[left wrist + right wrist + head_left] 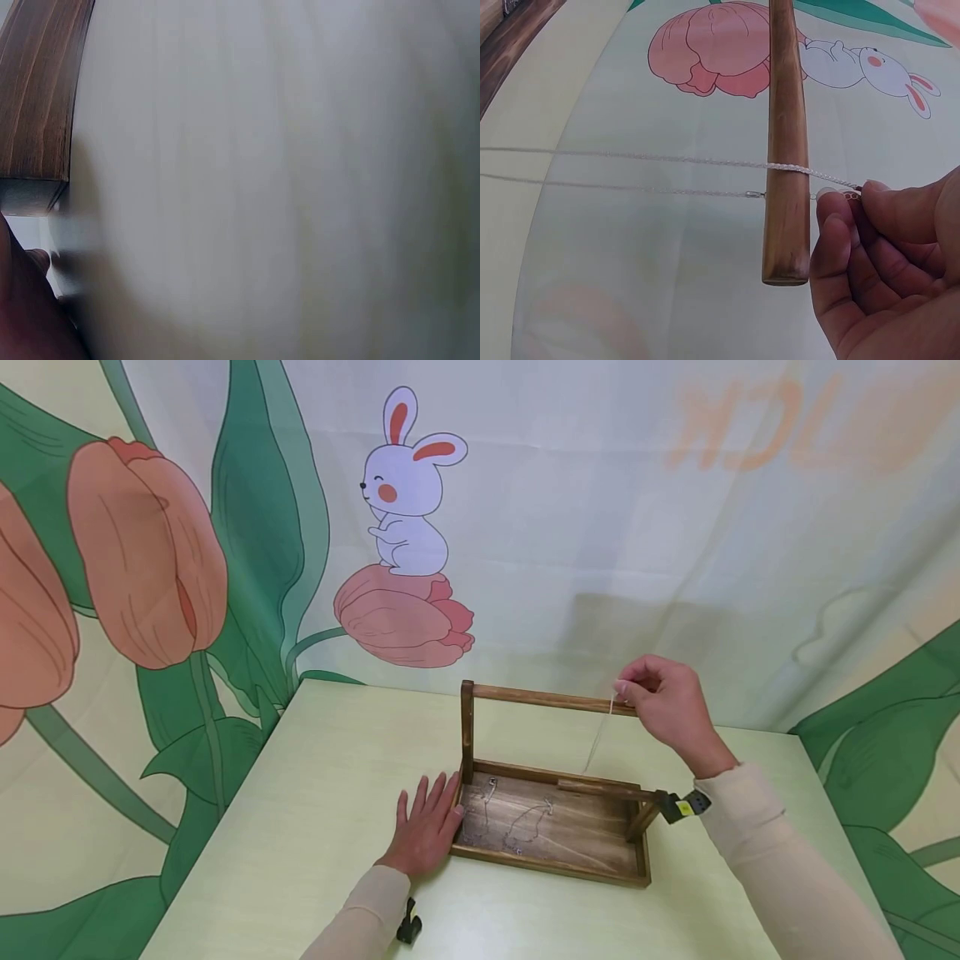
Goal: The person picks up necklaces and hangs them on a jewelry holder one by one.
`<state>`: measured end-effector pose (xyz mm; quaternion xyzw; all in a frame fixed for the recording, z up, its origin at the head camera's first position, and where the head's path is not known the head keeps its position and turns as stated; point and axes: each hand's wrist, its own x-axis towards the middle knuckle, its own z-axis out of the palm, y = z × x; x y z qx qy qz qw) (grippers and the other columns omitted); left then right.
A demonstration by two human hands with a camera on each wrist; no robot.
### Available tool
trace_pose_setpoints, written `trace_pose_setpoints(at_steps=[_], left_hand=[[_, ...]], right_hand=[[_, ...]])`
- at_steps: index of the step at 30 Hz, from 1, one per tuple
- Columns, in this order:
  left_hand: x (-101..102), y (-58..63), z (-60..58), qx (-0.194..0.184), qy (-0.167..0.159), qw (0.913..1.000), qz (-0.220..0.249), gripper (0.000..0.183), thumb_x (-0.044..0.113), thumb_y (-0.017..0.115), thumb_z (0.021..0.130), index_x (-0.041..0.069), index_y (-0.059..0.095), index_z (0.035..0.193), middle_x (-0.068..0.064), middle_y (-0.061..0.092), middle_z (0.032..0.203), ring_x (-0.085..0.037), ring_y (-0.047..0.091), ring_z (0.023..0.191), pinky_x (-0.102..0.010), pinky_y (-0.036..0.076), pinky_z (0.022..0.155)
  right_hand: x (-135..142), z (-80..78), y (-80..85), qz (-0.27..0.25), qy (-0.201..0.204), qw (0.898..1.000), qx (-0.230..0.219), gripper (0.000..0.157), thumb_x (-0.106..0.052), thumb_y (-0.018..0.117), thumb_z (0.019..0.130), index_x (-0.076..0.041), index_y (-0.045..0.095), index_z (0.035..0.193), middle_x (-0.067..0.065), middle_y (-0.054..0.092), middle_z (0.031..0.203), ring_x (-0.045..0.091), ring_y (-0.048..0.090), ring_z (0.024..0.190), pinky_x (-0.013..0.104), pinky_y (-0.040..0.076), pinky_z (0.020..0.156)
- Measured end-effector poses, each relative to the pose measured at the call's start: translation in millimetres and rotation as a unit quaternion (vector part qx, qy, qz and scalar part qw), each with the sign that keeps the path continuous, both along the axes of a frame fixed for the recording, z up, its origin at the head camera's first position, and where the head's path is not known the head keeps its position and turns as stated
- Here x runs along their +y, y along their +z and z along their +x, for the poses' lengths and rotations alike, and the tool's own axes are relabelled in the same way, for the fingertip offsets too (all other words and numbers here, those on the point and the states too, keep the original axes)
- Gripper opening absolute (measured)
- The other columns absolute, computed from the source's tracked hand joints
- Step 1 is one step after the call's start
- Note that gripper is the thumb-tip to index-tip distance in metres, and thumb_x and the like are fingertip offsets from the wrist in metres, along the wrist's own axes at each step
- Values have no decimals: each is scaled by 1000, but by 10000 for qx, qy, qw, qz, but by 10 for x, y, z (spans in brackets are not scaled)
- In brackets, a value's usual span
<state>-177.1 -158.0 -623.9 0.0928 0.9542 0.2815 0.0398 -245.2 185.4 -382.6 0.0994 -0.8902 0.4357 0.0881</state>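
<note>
My right hand (pixel 671 706) pinches a thin silver chain necklace (pixel 597 739) between thumb and index finger, near the free end of the upper wooden bar (pixel 540 696). In the right wrist view one strand of the chain (pixel 682 160) crosses in front of that bar, and the other passes behind it. Both strands stretch away to the left. My left hand (pixel 423 831) lies with straight fingers against the left side of the wooden jewelry stand (pixel 555 870). Several fine silver chains (pixel 525 831) lie on the left part of its tray floor.
A shorter, lower wooden bar (pixel 600 787) juts leftward from the right post (pixel 641 821), above the tray. The stand sits on a pale table (pixel 330 760). Behind it hangs a cloth backdrop (pixel 547 527) printed with tulips and a rabbit.
</note>
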Motion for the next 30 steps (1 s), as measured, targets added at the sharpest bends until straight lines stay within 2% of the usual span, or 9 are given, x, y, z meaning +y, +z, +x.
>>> trace_pose_setpoints(at_steps=[15,30], left_hand=[[-9,17,-2,-22,-7,10000,-30,62,47,29,113,25,15,169,-8,20,176,-38,9,165,-66,1,128],[-1,22,-2,-54,-1,10000,23,62,45,31,113,25,16,169,-9,20,176,-39,8,165,-66,1,128]], right_hand=[[-62,-8,18,96,21,9999,45,11,-11,67,102,-1,72,99,17,75,93,25,72,80,25,55,68],[-100,-33,23,47,91,9999,99,9,-10,70,100,-2,72,98,17,75,91,20,70,77,25,53,66]])
